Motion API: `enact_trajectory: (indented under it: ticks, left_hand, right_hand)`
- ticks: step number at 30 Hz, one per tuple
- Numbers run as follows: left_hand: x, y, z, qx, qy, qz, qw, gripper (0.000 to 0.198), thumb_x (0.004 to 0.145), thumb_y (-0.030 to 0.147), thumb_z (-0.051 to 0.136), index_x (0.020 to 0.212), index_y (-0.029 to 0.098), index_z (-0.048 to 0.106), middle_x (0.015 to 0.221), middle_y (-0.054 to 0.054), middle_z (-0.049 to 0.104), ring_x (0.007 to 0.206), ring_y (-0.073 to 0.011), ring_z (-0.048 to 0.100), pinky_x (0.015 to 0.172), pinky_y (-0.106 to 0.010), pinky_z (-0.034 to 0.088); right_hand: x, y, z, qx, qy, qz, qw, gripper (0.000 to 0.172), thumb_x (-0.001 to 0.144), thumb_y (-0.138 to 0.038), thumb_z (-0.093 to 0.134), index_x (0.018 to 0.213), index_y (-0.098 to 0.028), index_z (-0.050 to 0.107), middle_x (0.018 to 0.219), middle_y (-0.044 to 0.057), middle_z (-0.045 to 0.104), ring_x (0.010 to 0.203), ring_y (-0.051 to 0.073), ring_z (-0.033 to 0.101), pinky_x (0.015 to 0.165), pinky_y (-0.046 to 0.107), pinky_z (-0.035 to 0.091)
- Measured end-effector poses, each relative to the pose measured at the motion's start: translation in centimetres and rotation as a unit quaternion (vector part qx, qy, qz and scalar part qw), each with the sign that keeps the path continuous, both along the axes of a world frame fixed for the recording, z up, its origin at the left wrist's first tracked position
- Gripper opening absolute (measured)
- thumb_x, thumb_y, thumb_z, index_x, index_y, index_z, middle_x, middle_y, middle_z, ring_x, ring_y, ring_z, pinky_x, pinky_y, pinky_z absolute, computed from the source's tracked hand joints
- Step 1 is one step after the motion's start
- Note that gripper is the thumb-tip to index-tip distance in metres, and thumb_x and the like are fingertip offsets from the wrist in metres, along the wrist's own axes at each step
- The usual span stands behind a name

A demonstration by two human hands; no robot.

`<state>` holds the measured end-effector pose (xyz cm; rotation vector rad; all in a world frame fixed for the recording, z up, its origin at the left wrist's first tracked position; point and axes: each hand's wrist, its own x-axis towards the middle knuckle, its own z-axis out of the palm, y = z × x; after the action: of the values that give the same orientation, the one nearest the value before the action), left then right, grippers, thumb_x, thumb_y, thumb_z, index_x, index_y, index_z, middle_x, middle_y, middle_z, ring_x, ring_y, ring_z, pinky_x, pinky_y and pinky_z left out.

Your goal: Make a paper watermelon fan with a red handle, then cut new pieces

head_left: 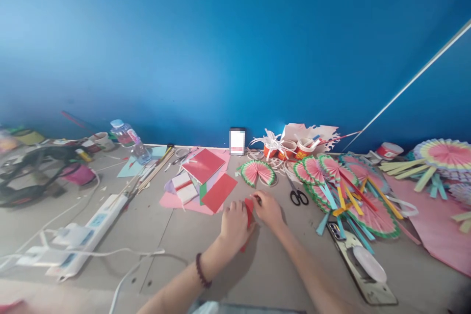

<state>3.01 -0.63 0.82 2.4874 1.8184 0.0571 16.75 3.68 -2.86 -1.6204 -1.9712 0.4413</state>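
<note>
A narrow piece of red paper (249,210) is between my hands above the grey table, its lower end showing below my left hand. My left hand (234,223), with a dark beaded bracelet at the wrist, is closed around the paper and hides its middle. The fingers of my right hand (269,210) are curled in a pinch at the paper's upper edge. Just beyond them lies a pink and green pleated paper fan (258,173). Left of it, red paper sheets (220,192) rest on pink and purple ones.
Black scissors (299,197) lie right of my hands, near a pile of pleated fans (336,176) with paper strips. A phone (362,267) is at the lower right. Leftward are a power strip (91,235) with cables and a tilted bottle (132,140). Paper cups (289,148) stand by the blue panel.
</note>
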Motion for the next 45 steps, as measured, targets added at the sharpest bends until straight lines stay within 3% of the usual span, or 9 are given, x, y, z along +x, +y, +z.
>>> enact_trajectory:
  ticks: [5, 12, 17, 21, 26, 31, 35, 41, 45]
  left_hand:
    - [0.0, 0.8, -0.3, -0.018, -0.005, -0.001, 1.000, 0.024, 0.081, 0.022, 0.052, 0.098, 0.010, 0.064, 0.097, -0.016, 0.060, 0.090, -0.0286, 0.057, 0.071, -0.037, 0.043]
    - [-1.2, 1.8, 0.3, -0.049, -0.065, 0.025, 0.996, 0.026, 0.085, 0.015, 0.040, 0.084, 0.013, 0.066, 0.083, -0.014, 0.063, 0.080, -0.0252, 0.062, 0.065, -0.031, 0.041]
    - [-2.5, 2.4, 0.0, -0.024, -0.251, 0.059, 0.966, 0.021, 0.077, 0.011, 0.046, 0.084, 0.018, 0.064, 0.082, -0.007, 0.067, 0.073, -0.0198, 0.062, 0.065, -0.028, 0.040]
    - [-3.1, 2.7, -0.4, -0.075, -0.524, 0.060, 0.846, 0.013, 0.075, 0.019, 0.050, 0.080, 0.019, 0.062, 0.078, -0.003, 0.066, 0.072, -0.0169, 0.062, 0.065, -0.025, 0.042]
    - [-2.9, 2.8, -1.0, -0.146, -0.738, 0.063, 0.656, 0.020, 0.070, 0.035, 0.066, 0.078, 0.017, 0.060, 0.075, -0.002, 0.063, 0.068, -0.0149, 0.059, 0.065, -0.025, 0.045]
    - [-2.6, 2.7, -1.4, -0.199, -0.787, 0.038, 0.583, 0.025, 0.072, 0.036, 0.069, 0.081, 0.019, 0.053, 0.074, 0.001, 0.060, 0.064, -0.0118, 0.058, 0.066, -0.024, 0.046]
    - [-2.7, 2.5, -1.5, -0.224, -0.777, 0.030, 0.587, 0.024, 0.074, 0.037, 0.067, 0.080, 0.018, 0.055, 0.075, -0.001, 0.062, 0.063, -0.0129, 0.060, 0.065, -0.026, 0.047]
    - [-2.9, 2.1, -1.1, -0.281, -0.749, 0.057, 0.597, 0.035, 0.081, 0.047, 0.055, 0.090, 0.015, 0.066, 0.073, -0.006, 0.067, 0.066, -0.0189, 0.062, 0.064, -0.031, 0.050]
    - [-2.7, 2.0, -1.0, -0.246, -0.719, 0.031, 0.649, 0.041, 0.082, 0.051, 0.052, 0.085, 0.015, 0.071, 0.092, -0.010, 0.066, 0.079, -0.0192, 0.061, 0.066, -0.027, 0.049]
  right_hand:
    - [0.3, 0.1, 0.9, -0.062, 0.033, 0.012, 0.997, 0.018, 0.085, -0.027, 0.047, 0.078, -0.018, 0.060, 0.077, 0.006, 0.066, 0.072, 0.018, 0.060, 0.067, 0.026, 0.042]
    - [1.2, -1.1, 3.0, -0.118, -0.026, 0.027, 0.992, 0.021, 0.087, -0.027, 0.046, 0.095, -0.018, 0.062, 0.091, 0.009, 0.069, 0.084, 0.022, 0.063, 0.071, 0.029, 0.042]
    - [1.5, -1.4, 2.5, -0.112, -0.014, -0.047, 0.992, 0.027, 0.083, -0.014, 0.041, 0.099, -0.020, 0.062, 0.093, 0.010, 0.069, 0.088, 0.024, 0.064, 0.075, 0.033, 0.043]
    - [1.2, -1.0, 1.3, -0.133, 0.207, -0.002, 0.969, 0.018, 0.081, -0.023, 0.049, 0.093, -0.020, 0.062, 0.087, 0.007, 0.068, 0.076, 0.020, 0.064, 0.067, 0.031, 0.047]
    - [0.4, -1.1, 1.5, -0.224, 0.488, 0.070, 0.841, 0.035, 0.071, -0.040, 0.066, 0.099, -0.019, 0.059, 0.081, 0.003, 0.064, 0.059, 0.014, 0.059, 0.043, 0.022, 0.042]
    - [0.0, -1.6, 2.1, -0.255, 0.581, 0.096, 0.767, 0.037, 0.067, -0.037, 0.074, 0.096, -0.019, 0.060, 0.072, 0.000, 0.061, 0.054, 0.010, 0.056, 0.042, 0.019, 0.043]
    - [-0.2, -1.8, 1.7, -0.268, 0.601, 0.109, 0.745, 0.040, 0.065, -0.035, 0.076, 0.098, -0.020, 0.059, 0.072, -0.002, 0.059, 0.051, 0.010, 0.056, 0.039, 0.020, 0.044]
    - [-0.2, -1.7, 1.7, -0.260, 0.594, 0.090, 0.756, 0.055, 0.061, -0.034, 0.078, 0.111, -0.023, 0.055, 0.081, -0.001, 0.060, 0.053, 0.010, 0.056, 0.039, 0.020, 0.044]
    - [-0.2, -1.4, 1.5, -0.245, 0.578, 0.060, 0.776, 0.050, 0.059, -0.036, 0.079, 0.103, -0.021, 0.060, 0.073, -0.002, 0.060, 0.053, 0.010, 0.053, 0.040, 0.020, 0.042]
